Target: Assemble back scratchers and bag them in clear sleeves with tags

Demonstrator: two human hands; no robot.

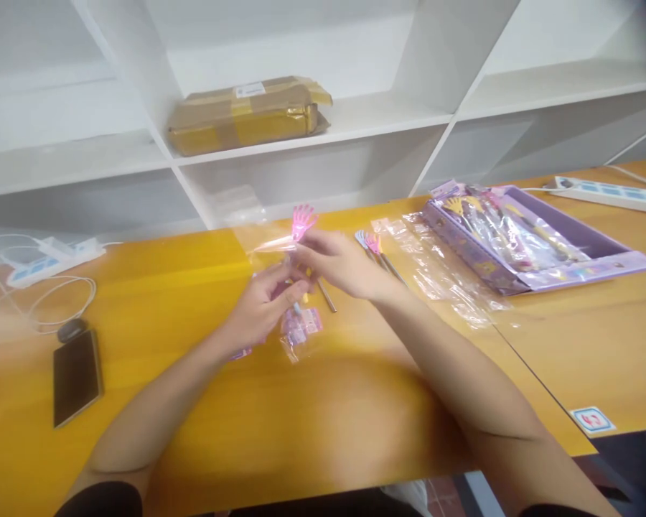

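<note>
Over the middle of the table, my two hands meet. My right hand (pixel 336 262) has its fingers closed around a back scratcher (pixel 303 221), whose pink hand-shaped head sticks up past the fingertips. Beside it, my left hand (pixel 263 305) is closed on a clear plastic bag (pixel 250 231) that spreads up and to the left. My fingers hide where bag and scratcher meet. Under the hands lie a purple printed card in clear wrap (pixel 301 327) and a metal rod (pixel 327 296). More back scratchers (pixel 374 244), with blue and pink heads, lie behind my right wrist.
Flattened clear bags (pixel 436 266) lie to the right, next to a purple box (pixel 586 269) holding wrapped back scratchers. A phone (pixel 76 379), cables and a power strip (pixel 57 260) are at left. Another power strip (pixel 614 194) sits far right. A taped carton (pixel 247 115) rests on the shelf.
</note>
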